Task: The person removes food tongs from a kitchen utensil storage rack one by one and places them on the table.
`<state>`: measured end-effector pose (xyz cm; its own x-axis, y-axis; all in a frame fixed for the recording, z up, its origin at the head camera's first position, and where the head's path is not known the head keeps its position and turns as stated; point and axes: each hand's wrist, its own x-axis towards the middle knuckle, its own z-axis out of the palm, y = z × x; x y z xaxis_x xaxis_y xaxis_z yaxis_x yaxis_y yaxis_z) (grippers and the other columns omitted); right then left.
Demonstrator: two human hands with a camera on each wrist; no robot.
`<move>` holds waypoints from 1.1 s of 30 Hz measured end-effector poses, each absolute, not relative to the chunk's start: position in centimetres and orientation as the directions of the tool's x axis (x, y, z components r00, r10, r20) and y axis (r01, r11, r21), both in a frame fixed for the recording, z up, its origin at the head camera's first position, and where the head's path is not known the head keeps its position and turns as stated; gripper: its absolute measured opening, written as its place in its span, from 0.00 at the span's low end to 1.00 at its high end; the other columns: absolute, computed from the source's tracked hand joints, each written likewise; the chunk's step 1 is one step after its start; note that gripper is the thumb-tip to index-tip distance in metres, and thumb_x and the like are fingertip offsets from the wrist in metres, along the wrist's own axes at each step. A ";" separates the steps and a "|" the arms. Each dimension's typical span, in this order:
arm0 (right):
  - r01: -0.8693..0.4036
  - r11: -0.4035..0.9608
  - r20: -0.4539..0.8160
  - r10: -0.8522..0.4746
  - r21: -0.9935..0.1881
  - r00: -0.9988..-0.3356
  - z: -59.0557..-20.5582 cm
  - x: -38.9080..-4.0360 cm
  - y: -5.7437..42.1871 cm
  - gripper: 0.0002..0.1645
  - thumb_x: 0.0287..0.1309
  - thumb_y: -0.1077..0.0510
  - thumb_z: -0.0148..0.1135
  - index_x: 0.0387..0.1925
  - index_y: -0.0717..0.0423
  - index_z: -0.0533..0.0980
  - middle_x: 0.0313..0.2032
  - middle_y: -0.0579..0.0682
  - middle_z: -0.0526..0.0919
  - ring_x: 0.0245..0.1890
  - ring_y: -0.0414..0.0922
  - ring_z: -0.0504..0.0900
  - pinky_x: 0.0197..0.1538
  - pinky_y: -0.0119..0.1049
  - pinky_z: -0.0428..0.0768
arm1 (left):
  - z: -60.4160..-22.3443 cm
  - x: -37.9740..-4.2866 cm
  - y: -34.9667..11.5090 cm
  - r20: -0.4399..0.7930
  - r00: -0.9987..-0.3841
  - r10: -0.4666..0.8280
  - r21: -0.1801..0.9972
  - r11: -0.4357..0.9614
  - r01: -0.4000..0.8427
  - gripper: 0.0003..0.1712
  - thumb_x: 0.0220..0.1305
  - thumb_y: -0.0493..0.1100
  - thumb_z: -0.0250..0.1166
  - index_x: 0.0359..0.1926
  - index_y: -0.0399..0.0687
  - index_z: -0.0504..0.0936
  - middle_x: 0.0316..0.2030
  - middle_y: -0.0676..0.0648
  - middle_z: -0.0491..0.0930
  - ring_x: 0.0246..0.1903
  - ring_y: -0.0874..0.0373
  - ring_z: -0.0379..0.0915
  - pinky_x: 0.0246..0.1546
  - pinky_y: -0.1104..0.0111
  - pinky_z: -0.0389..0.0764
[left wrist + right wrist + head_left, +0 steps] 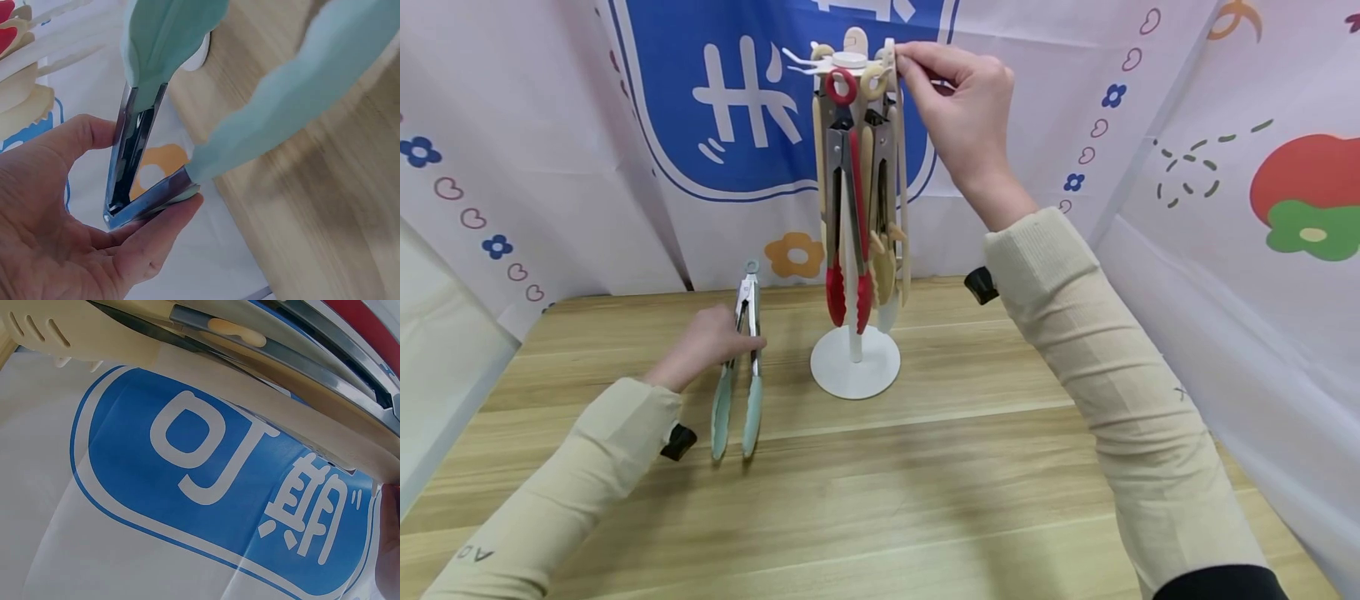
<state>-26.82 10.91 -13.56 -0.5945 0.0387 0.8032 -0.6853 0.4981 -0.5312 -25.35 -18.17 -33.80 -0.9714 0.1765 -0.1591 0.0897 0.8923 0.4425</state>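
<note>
My left hand (707,340) grips mint-tipped metal tongs (752,412) left of the stand, thumb on one arm and fingers on the other. The tongs' two arms are spread, mint tips toward me. My right hand (967,108) pinches the top end of a cream slotted turner (103,340) at the right side of the rotating utensil stand (838,377). That turner hangs upright, slotted head down. Only a sliver of the right hand appears in its wrist view.
Red-tipped tongs (836,296), cream-tipped tongs (886,279) and other cream utensils hang on the stand. Bare hooks (801,58) stick out at its upper left. Behind the wooden table (880,500) hangs a printed cloth (692,233).
</note>
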 end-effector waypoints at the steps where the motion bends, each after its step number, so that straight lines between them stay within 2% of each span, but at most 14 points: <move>1: -0.685 0.499 0.804 0.039 -0.531 -0.594 -13.6 -26.8 10.9 0.10 0.57 0.60 0.59 0.38 0.58 0.82 0.40 0.50 0.84 0.35 0.35 0.80 0.42 0.23 0.76 | -33.9 -25.4 -18.2 -0.166 -0.970 0.177 0.440 0.894 0.088 0.19 0.51 0.51 0.63 0.20 0.42 0.68 0.15 0.49 0.67 0.15 0.59 0.63 0.15 0.69 0.68; 9: -0.686 0.498 0.805 0.041 -0.530 -0.592 -13.6 -26.8 10.9 0.09 0.56 0.60 0.60 0.38 0.59 0.82 0.40 0.50 0.84 0.36 0.34 0.81 0.42 0.23 0.76 | -35.1 -25.4 -18.4 -0.175 -0.963 0.207 0.436 0.893 0.113 0.19 0.50 0.50 0.63 0.21 0.42 0.67 0.16 0.48 0.68 0.16 0.57 0.65 0.16 0.68 0.69; 18: -0.688 0.501 0.807 0.036 -0.525 -0.589 -13.6 -26.8 10.9 0.10 0.57 0.60 0.59 0.38 0.59 0.82 0.40 0.51 0.84 0.37 0.34 0.81 0.43 0.23 0.75 | -36.0 -25.8 -18.6 -0.235 -0.950 0.206 0.419 0.903 0.093 0.21 0.51 0.52 0.63 0.16 0.45 0.66 0.13 0.50 0.67 0.14 0.60 0.63 0.15 0.70 0.66; 24: -0.690 0.493 0.807 0.041 -0.529 -0.589 -13.5 -26.7 10.8 0.09 0.57 0.61 0.59 0.37 0.60 0.82 0.39 0.51 0.84 0.36 0.34 0.80 0.42 0.23 0.76 | -36.4 -26.1 -18.6 -0.253 -0.942 0.221 0.433 0.896 0.094 0.20 0.54 0.50 0.62 0.15 0.46 0.65 0.12 0.52 0.65 0.13 0.60 0.63 0.15 0.71 0.67; 33: -0.692 0.494 0.810 0.041 -0.526 -0.585 -13.6 -26.9 10.9 0.09 0.56 0.61 0.60 0.37 0.59 0.82 0.39 0.50 0.84 0.37 0.34 0.81 0.43 0.23 0.76 | -36.9 -26.6 -18.3 -0.289 -0.932 0.220 0.431 0.899 0.079 0.21 0.54 0.49 0.62 0.13 0.47 0.64 0.12 0.49 0.68 0.13 0.56 0.70 0.20 0.63 0.75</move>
<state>-26.89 10.87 -13.61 -0.5853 0.0412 0.8098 -0.6923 0.4945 -0.5256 -26.60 -18.32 -36.87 -0.9316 0.2204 -0.2890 0.0790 0.8990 0.4307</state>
